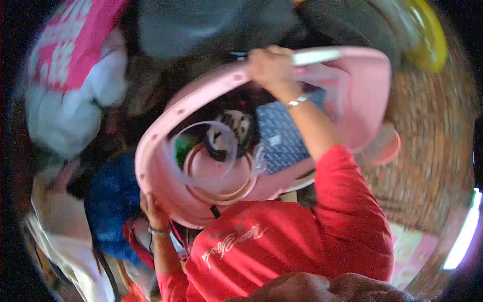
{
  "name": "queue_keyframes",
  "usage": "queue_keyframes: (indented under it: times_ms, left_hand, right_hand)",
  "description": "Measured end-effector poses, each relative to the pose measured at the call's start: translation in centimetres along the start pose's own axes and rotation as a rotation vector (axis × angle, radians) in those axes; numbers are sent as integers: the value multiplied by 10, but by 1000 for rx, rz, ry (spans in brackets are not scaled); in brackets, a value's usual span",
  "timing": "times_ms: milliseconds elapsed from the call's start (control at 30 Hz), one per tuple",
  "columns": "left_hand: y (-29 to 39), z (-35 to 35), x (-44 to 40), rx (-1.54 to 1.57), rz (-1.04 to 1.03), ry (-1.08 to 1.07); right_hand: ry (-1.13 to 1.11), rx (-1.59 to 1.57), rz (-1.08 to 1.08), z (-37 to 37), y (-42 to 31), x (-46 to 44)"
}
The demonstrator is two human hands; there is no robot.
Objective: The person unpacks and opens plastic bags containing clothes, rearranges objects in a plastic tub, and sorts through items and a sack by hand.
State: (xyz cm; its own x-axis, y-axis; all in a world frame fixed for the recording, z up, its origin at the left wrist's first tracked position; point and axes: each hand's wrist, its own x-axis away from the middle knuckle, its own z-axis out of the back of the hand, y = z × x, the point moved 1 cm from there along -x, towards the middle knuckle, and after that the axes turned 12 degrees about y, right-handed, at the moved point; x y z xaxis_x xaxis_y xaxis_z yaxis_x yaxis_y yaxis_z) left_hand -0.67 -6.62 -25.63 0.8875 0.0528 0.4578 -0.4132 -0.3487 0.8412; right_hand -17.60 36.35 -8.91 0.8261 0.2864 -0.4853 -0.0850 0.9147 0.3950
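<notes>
A pink plastic baby bathtub (370, 75) is tilted in front of my red-sleeved chest. My right hand (273, 68), a bracelet at the wrist, is closed over its far rim. At the near left end, my left hand (155, 211) grips the tub's outer edge; its fingers are partly hidden. Inside the tub lie a blue patterned flat piece (279, 143), a clear round plastic item (188, 173), a black-and-grey object (239, 131) of unclear kind, and a round pink piece (214, 176). Motion blurs much of this.
At the upper left are a pink bag (75, 45) with white lettering and a pale bundle (70, 116). Blue cloth (110, 201) lies below them. Dark grey bulky shapes (211, 25) fill the top, beside a yellow-edged object (430, 40). Brick surface (427, 136) spans the right.
</notes>
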Motion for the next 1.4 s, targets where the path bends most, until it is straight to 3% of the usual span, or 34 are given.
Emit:
queue_keyframes:
  times_ms: [67, 133, 200, 267, 333, 433, 500, 567, 733, 800, 833, 900, 933, 1000, 1133, 1200, 1267, 1400]
  left_hand:
    - [16, -22, 14, 60, -34, 13]
    - [-13, -3, 10, -241, -120, 62]
    - [-14, -10, 8, -250, -105, 83]
    - [-14, -13, 10, -266, -89, 121]
    - [-16, -10, 9, -248, -36, 141]
    - [-24, -3, 4, -266, 7, 195]
    - [-12, -22, 12, -303, 65, 271]
    - [-13, -25, 11, -326, 65, 236]
    - [-23, -7, -1, -401, 158, 266]
    - [-23, 6, -9, -411, 150, 198]
    - [-6, -30, 22, -464, 211, 197]
    - [-9, -19, 11, -432, 287, 129]
    - [-14, -9, 3, -372, 375, 96]
    - [-12, -5, -1, -441, 397, 118]
    - [-1, -35, 47, -613, 274, 35]
    - [8, -36, 46, -626, 299, 1]
    - [15, -38, 47, -637, 315, -25]
    - [23, -46, 47, -657, 332, -79]
  right_hand:
    - [-77, -36, -71, 13, -5, -1]
    - [-133, -72, -112, 21, -4, -1]
    - [-44, -274, -199, 20, 1, 6]
    - [249, -573, -229, 27, 5, 17]
    - [385, -628, -277, 61, -2, 48]
    - [380, -919, -272, 97, -13, 135]
    - [178, -959, -374, 105, -19, 208]
    - [16, -1013, -590, 115, -13, 278]
    - [44, -924, -988, 154, -20, 420]
    - [29, -915, -1386, 166, -47, 457]
    - [48, -904, -1423, 164, -64, 471]
    - [227, -1200, -2030, 155, -94, 495]
    - [256, -1185, -2062, 161, -101, 493]
    - [390, -1201, -2481, 166, -116, 483]
    - [562, -1376, -2628, 161, -132, 479]
    - [533, -1379, -2640, 163, -133, 482]
    - [315, -1537, -2570, 162, -136, 487]
    - [369, -1821, -2461, 139, -166, 492]
